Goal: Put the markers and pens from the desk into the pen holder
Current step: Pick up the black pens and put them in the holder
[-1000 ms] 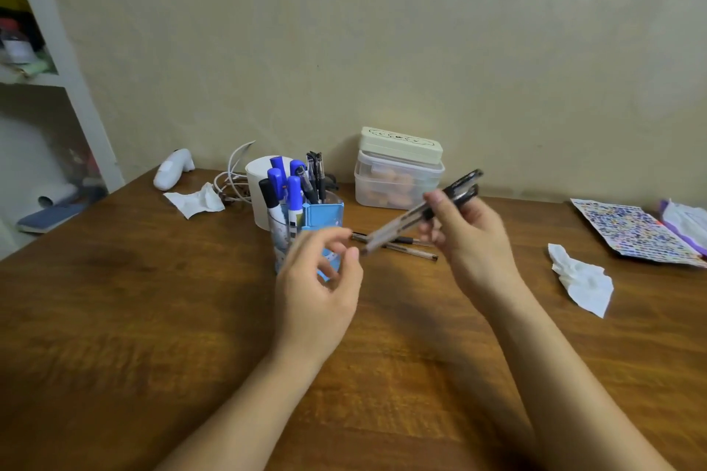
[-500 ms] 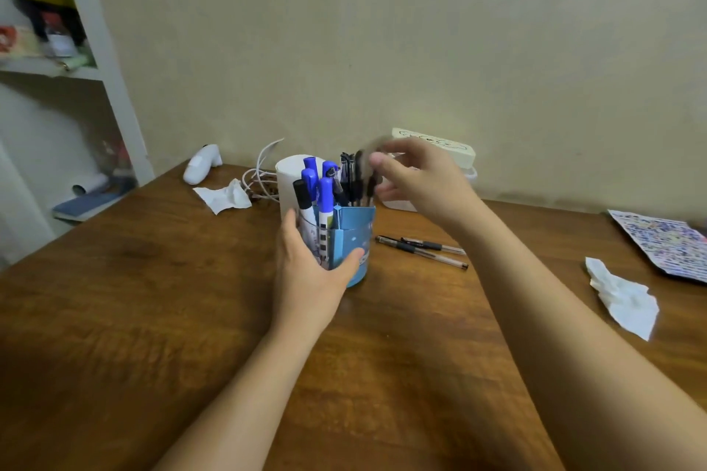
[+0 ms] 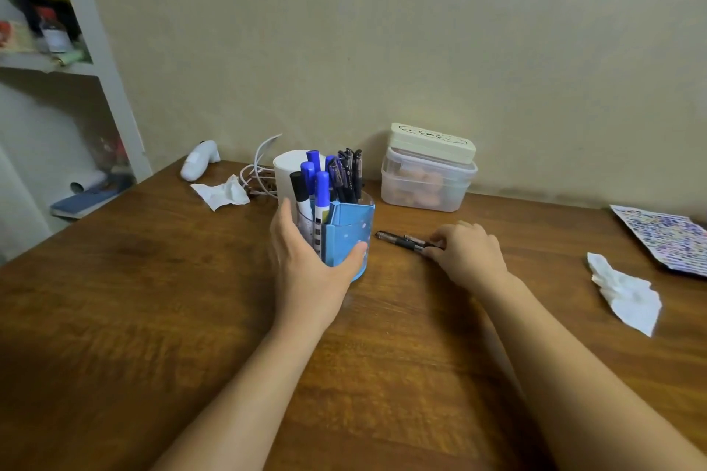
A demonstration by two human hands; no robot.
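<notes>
The desk [image 3: 153, 298] carries the pen holder [image 3: 346, 233], already crowded with markers [image 3: 315, 183], and the left hand [image 3: 306, 264] is clamped round its near side to steady it. Just right of that hand, the right hand [image 3: 468, 254] has its fingertips closing on the last pens [image 3: 401, 241] lying flat; whether they are gripped yet I cannot tell. Next: pinch, lift, tip upright, drop in.

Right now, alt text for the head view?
A person's left hand grips a blue pen holder full of markers and pens on a wooden desk, while the right hand closes on black pens lying beside it. Crumpled tissues, a lidded plastic box and a white cup sit around.
</notes>
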